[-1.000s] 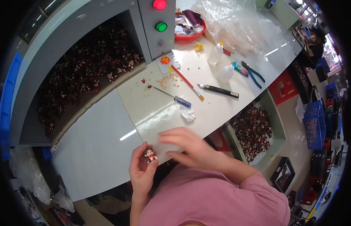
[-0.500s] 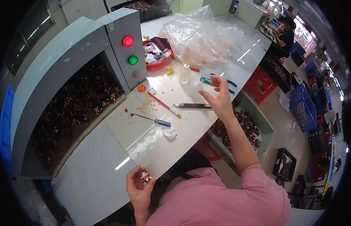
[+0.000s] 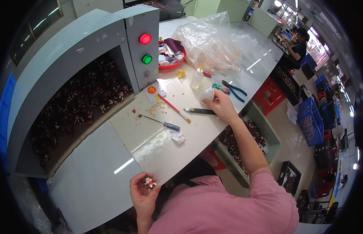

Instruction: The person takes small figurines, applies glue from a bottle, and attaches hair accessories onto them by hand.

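My left hand [image 3: 141, 199] is closed around a small figurine [image 3: 150, 182] with dark hair and a red front, held upright at the table's near edge. Farther off, the thumb and fingers of my right hand [image 3: 222, 107] are closed on a small white translucent bottle [image 3: 207, 94], which stands on the tabletop. Beside that hand lies a craft knife [image 3: 199, 111], and past it are a green and blue tube [image 3: 220, 88] and pliers with dark handles [image 3: 235, 90]. Behind the white bottle stands a clear squeeze bottle [image 3: 196, 78] with a yellow tip.
A screwdriver [image 3: 166, 124], a red brush [image 3: 173, 108], crumpled tissue [image 3: 177, 137] and small scraps lie on the table. To the left, a grey machine [image 3: 139, 23] holds many figurines. Behind are a red basket [image 3: 174, 65] and plastic bag [image 3: 212, 43]. Another person [image 3: 298, 48] sits at far right.
My right hand has come down from above the white bottle, and its fingers have closed on it. My left hand still holds the figurine. The view has shifted slightly.
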Tool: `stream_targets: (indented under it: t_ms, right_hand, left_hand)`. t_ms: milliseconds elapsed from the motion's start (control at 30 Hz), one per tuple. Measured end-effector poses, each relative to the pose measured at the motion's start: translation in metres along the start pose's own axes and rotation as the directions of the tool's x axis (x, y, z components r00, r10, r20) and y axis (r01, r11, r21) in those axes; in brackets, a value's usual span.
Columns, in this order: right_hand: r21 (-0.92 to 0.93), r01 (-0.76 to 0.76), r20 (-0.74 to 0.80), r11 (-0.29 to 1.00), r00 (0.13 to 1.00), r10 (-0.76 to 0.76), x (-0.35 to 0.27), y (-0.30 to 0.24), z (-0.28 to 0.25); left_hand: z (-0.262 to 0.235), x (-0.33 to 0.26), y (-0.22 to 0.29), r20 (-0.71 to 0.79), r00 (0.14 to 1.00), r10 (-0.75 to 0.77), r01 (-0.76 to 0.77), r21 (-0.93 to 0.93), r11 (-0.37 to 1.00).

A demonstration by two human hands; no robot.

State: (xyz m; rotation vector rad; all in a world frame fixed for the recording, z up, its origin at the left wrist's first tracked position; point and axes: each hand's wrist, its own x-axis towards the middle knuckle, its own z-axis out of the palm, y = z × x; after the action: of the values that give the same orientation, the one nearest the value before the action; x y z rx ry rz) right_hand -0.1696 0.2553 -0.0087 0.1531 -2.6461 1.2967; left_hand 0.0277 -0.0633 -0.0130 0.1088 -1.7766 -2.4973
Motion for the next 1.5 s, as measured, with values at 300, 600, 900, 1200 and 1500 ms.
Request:
stream_targets:
  t_ms: [300, 600, 900, 1200, 1500]
  right_hand:
    - [0.244, -0.147, -0.031, 0.959, 0.987, 0.159, -0.018, -0.013, -0.004]
    - [0.492, 0.014, 0.091, 0.871, 0.994, -0.068, -0.065, -0.075, 0.003]
    - [0.391, 0.298, 0.310, 0.871, 0.848, -0.430, -0.084, -0.103, 0.026]
    - [0.173, 0.401, 0.476, 0.900, 0.765, -0.433, -0.088, -0.124, 0.051]
    - [0.117, 0.483, 0.494, 0.868, 0.730, -0.473, -0.084, -0.130, 0.060]
  left_hand:
    - [-0.005, -0.004, -0.001, 0.011, 1.000, -0.008, 0.008, -0.027, 1.000]
    - [-0.012, 0.001, -0.003, 0.044, 0.999, -0.025, 0.024, 0.015, 1.000]
    - [-0.022, 0.000, -0.004, 0.099, 0.995, -0.008, 0.003, 0.051, 0.999]
    - [-0.025, -0.002, -0.002, 0.096, 0.995, -0.012, 0.008, 0.049, 0.999]
    - [-0.027, -0.001, 0.000, 0.100, 0.995, 0.003, -0.011, 0.083, 0.996]
